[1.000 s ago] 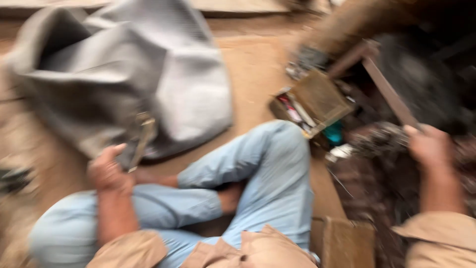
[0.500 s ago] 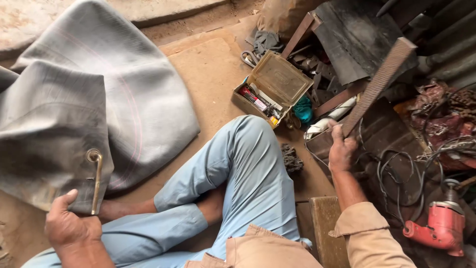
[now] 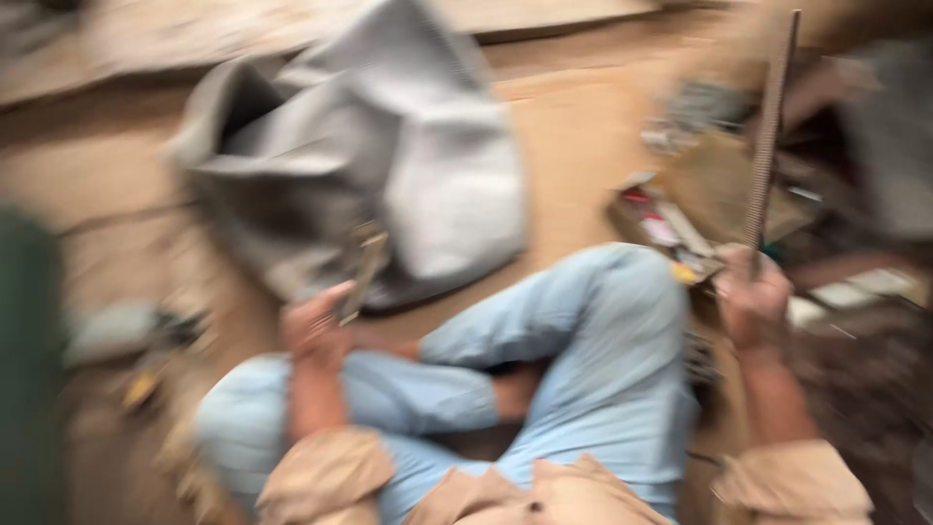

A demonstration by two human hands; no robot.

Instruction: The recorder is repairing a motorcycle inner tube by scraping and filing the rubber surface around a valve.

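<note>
**Seated on the floor, a rasp in one hand and a rubber tube's valve in the other**

Nearest, the person sits cross-legged in light blue trousers [image 3: 603,369] on the brown dirt floor [image 3: 573,126]. The left hand [image 3: 313,329] is closed around the brass-coloured valve stem [image 3: 362,267] at the near edge of the big grey, slack rubber inner tube [image 3: 389,175]. The tube looks soft and floppy; it would sag anywhere but at that stiff stem, the sensible place to take it. The right hand [image 3: 750,297] has its grip shut on the lower end of a long, dark, coarse metal rasp [image 3: 768,126], held upright; it seems rigid and fairly heavy, rough on bare skin. Beyond the right knee lies an open flat tin box of small tools [image 3: 690,219], with blurred scrap behind it crowding that side.
</note>
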